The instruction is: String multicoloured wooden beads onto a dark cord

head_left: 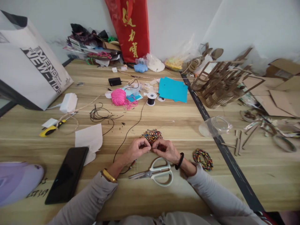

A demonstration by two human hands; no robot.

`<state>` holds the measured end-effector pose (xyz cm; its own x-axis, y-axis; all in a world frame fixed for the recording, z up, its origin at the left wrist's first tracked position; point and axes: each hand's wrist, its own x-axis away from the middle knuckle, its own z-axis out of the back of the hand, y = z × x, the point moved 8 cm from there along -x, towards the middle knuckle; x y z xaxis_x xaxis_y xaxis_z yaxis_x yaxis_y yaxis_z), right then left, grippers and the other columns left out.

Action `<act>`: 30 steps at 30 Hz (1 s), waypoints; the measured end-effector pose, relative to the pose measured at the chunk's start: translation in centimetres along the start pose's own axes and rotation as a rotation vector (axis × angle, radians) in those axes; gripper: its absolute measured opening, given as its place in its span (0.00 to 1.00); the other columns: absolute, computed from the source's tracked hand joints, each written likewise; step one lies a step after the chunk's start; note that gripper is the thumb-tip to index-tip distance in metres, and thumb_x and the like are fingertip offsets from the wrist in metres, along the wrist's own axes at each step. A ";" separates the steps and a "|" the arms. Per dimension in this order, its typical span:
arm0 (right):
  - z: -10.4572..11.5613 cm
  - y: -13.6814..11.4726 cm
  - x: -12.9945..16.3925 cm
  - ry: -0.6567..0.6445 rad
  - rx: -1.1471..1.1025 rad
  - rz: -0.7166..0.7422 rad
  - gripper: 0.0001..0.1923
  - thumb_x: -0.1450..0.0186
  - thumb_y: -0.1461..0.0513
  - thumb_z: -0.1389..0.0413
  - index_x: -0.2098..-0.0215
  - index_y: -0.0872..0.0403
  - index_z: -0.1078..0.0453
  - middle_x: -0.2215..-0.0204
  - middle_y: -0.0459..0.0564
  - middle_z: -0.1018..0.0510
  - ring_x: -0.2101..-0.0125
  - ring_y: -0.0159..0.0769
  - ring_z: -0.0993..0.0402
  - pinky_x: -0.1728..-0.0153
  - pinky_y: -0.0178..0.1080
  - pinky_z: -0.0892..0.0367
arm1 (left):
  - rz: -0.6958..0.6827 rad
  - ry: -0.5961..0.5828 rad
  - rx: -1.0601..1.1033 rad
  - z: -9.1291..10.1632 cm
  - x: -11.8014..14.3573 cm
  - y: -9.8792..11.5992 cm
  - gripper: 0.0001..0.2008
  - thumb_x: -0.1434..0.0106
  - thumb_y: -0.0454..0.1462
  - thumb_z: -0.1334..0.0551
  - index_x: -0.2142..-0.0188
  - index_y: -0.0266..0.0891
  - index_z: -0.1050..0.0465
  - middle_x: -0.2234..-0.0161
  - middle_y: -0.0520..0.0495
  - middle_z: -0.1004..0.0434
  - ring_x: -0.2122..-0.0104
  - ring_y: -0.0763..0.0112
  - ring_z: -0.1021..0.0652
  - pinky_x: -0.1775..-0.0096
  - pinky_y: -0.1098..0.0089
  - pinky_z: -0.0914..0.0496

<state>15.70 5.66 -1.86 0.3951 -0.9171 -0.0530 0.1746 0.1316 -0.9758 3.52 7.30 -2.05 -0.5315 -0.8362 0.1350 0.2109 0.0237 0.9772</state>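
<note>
Both hands meet at the middle of the pale wood-grain surface (pixel 178 125), fingertips drawn together. The left hand (pixel 137 149) has its grip pressed tight, thumb against forefinger, pinching the thin black cord (pixel 131 128) that runs away from it across the wood toward the small white spool of black thread (pixel 151 98). The right hand (pixel 165 149) is curled the same way, its grip closed on something tiny at the meeting point, too small to make out. Just beyond the knuckles, touching or nearly so, lies the loose heap of small multicoloured wooden beads (pixel 151 135), a rounded mound of red, green, yellow and brown specks. A short beaded length shows under the left wrist, near the cord. Just beside the right wrist rests a finished coil of multicoloured beaded bracelets (pixel 202 159). White-handled scissors (pixel 157 173) lie closed between the forearms, near the table's edge. Off to the left sits a black smartphone (pixel 67 175), face up, and farther back a ball of bright pink yarn (pixel 118 96).
</note>
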 end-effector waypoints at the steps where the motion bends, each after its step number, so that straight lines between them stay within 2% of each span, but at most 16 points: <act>1: 0.0 0.0 0.0 0.000 0.000 -0.002 0.08 0.40 0.58 0.41 0.69 0.57 0.30 0.77 0.44 0.28 0.78 0.26 0.36 0.77 0.30 0.40 | -0.001 0.001 -0.004 0.0 0.0 0.0 0.07 0.44 0.38 0.38 0.73 0.34 0.30 0.77 0.52 0.30 0.75 0.75 0.32 0.71 0.75 0.39; 7: 0.0 0.0 0.0 -0.005 0.003 0.006 0.07 0.40 0.60 0.42 0.70 0.57 0.31 0.78 0.44 0.29 0.79 0.25 0.37 0.78 0.29 0.41 | -0.012 0.007 -0.028 0.0 0.0 0.2 0.06 0.44 0.37 0.38 0.73 0.34 0.29 0.76 0.52 0.30 0.74 0.75 0.32 0.71 0.75 0.39; 21: 0.1 0.2 0.0 0.026 -0.002 -0.002 0.09 0.40 0.58 0.41 0.68 0.56 0.31 0.75 0.46 0.27 0.76 0.27 0.33 0.76 0.30 0.37 | -0.016 0.019 -0.056 -0.1 0.0 0.6 0.06 0.45 0.36 0.37 0.73 0.34 0.27 0.75 0.51 0.29 0.73 0.74 0.31 0.70 0.75 0.38; 30: 0.1 0.3 0.0 0.023 -0.023 -0.007 0.11 0.40 0.56 0.40 0.69 0.57 0.31 0.76 0.45 0.27 0.78 0.26 0.35 0.77 0.30 0.39 | -0.028 -0.049 -0.045 -0.2 -0.1 0.2 0.07 0.42 0.37 0.38 0.70 0.34 0.26 0.73 0.49 0.25 0.72 0.73 0.28 0.67 0.73 0.35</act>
<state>15.82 5.75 -2.17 0.3734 -0.9263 -0.0511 0.1560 0.1170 -0.9808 3.79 7.30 -1.88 -0.5769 -0.8085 0.1165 0.2311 -0.0248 0.9726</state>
